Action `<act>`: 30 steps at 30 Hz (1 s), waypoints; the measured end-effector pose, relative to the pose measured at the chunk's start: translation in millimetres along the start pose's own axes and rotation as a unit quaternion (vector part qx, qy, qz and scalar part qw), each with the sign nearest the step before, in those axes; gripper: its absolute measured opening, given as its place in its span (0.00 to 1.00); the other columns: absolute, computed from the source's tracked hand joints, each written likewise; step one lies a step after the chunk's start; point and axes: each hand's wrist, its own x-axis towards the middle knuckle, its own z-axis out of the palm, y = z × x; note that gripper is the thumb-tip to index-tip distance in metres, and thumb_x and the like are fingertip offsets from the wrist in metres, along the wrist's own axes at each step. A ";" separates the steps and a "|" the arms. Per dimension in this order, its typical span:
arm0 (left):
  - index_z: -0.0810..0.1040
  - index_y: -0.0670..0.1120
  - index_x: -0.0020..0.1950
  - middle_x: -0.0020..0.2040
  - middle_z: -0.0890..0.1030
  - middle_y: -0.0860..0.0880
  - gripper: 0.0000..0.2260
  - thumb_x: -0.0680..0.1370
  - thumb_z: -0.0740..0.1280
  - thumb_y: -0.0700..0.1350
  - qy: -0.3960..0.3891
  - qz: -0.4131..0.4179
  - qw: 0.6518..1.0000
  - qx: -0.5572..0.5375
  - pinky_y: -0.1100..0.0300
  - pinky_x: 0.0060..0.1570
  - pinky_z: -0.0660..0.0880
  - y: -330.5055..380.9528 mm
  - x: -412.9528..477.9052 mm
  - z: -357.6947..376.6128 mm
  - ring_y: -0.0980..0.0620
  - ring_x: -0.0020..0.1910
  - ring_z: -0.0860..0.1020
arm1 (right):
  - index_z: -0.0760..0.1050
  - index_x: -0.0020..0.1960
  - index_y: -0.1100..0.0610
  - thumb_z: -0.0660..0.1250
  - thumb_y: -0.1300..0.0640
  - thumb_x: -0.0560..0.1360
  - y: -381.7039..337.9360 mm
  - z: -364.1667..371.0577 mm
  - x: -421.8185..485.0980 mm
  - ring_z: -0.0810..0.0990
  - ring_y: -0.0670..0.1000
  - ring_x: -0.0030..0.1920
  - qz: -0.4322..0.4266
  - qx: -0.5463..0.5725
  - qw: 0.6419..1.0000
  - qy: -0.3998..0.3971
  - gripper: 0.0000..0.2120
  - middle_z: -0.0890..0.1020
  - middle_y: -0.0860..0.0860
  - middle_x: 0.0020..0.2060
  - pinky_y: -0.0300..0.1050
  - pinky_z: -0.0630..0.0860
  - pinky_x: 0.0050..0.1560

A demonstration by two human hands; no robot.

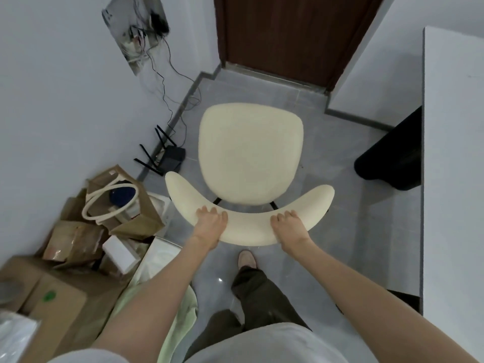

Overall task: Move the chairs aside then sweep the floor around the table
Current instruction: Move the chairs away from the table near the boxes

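A cream chair [250, 153] with a curved backrest [248, 226] stands on the grey tiled floor right in front of me, its seat pointing toward a dark brown door. My left hand [210, 222] grips the left part of the backrest, fingers curled over its top edge. My right hand [289, 225] grips the right part of the backrest the same way. The white table [453, 179] runs along the right edge of the view, with its dark pedestal [392, 158] beneath. No broom is in view.
Cardboard boxes [52, 292] and a brown paper bag [123, 200] are piled against the left wall. A black router [170, 158] with trailing cables sits on the floor by the wall. The brown door [293, 32] is shut ahead. My foot [246, 259] stands behind the chair.
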 end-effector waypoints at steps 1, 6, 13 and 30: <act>0.61 0.42 0.71 0.60 0.72 0.41 0.30 0.72 0.69 0.41 0.007 -0.001 1.000 0.000 0.53 0.53 0.69 3.9 -8.1 5.6 0.42 0.56 0.72 | 0.66 0.65 0.62 0.68 0.62 0.71 -5.0 4.1 -7.8 0.73 0.59 0.61 0.000 -0.004 1.000 0.004 0.24 0.75 0.58 0.60 0.51 0.61 0.69; 0.59 0.40 0.72 0.60 0.72 0.40 0.31 0.72 0.69 0.40 0.003 0.009 1.000 -0.002 0.51 0.56 0.68 29.4 -51.1 36.8 0.40 0.57 0.72 | 0.66 0.66 0.61 0.69 0.62 0.70 -29.5 35.7 -51.2 0.73 0.58 0.61 -0.002 -0.011 1.000 -0.001 0.26 0.75 0.56 0.60 0.50 0.62 0.69; 0.63 0.41 0.70 0.60 0.72 0.40 0.30 0.70 0.70 0.38 0.017 0.020 1.000 -0.004 0.50 0.58 0.67 48.5 -116.9 82.7 0.40 0.58 0.71 | 0.66 0.66 0.60 0.69 0.60 0.70 -88.4 67.9 -119.1 0.74 0.57 0.60 0.004 0.001 1.000 -0.011 0.26 0.75 0.56 0.60 0.49 0.64 0.68; 0.67 0.43 0.67 0.59 0.74 0.42 0.27 0.70 0.70 0.37 0.001 -0.014 0.999 -0.043 0.52 0.58 0.66 142.3 -260.7 140.4 0.42 0.59 0.71 | 0.66 0.66 0.59 0.69 0.60 0.71 -138.1 138.4 -260.4 0.75 0.56 0.60 -0.027 -0.026 0.999 -0.023 0.25 0.77 0.55 0.59 0.46 0.65 0.65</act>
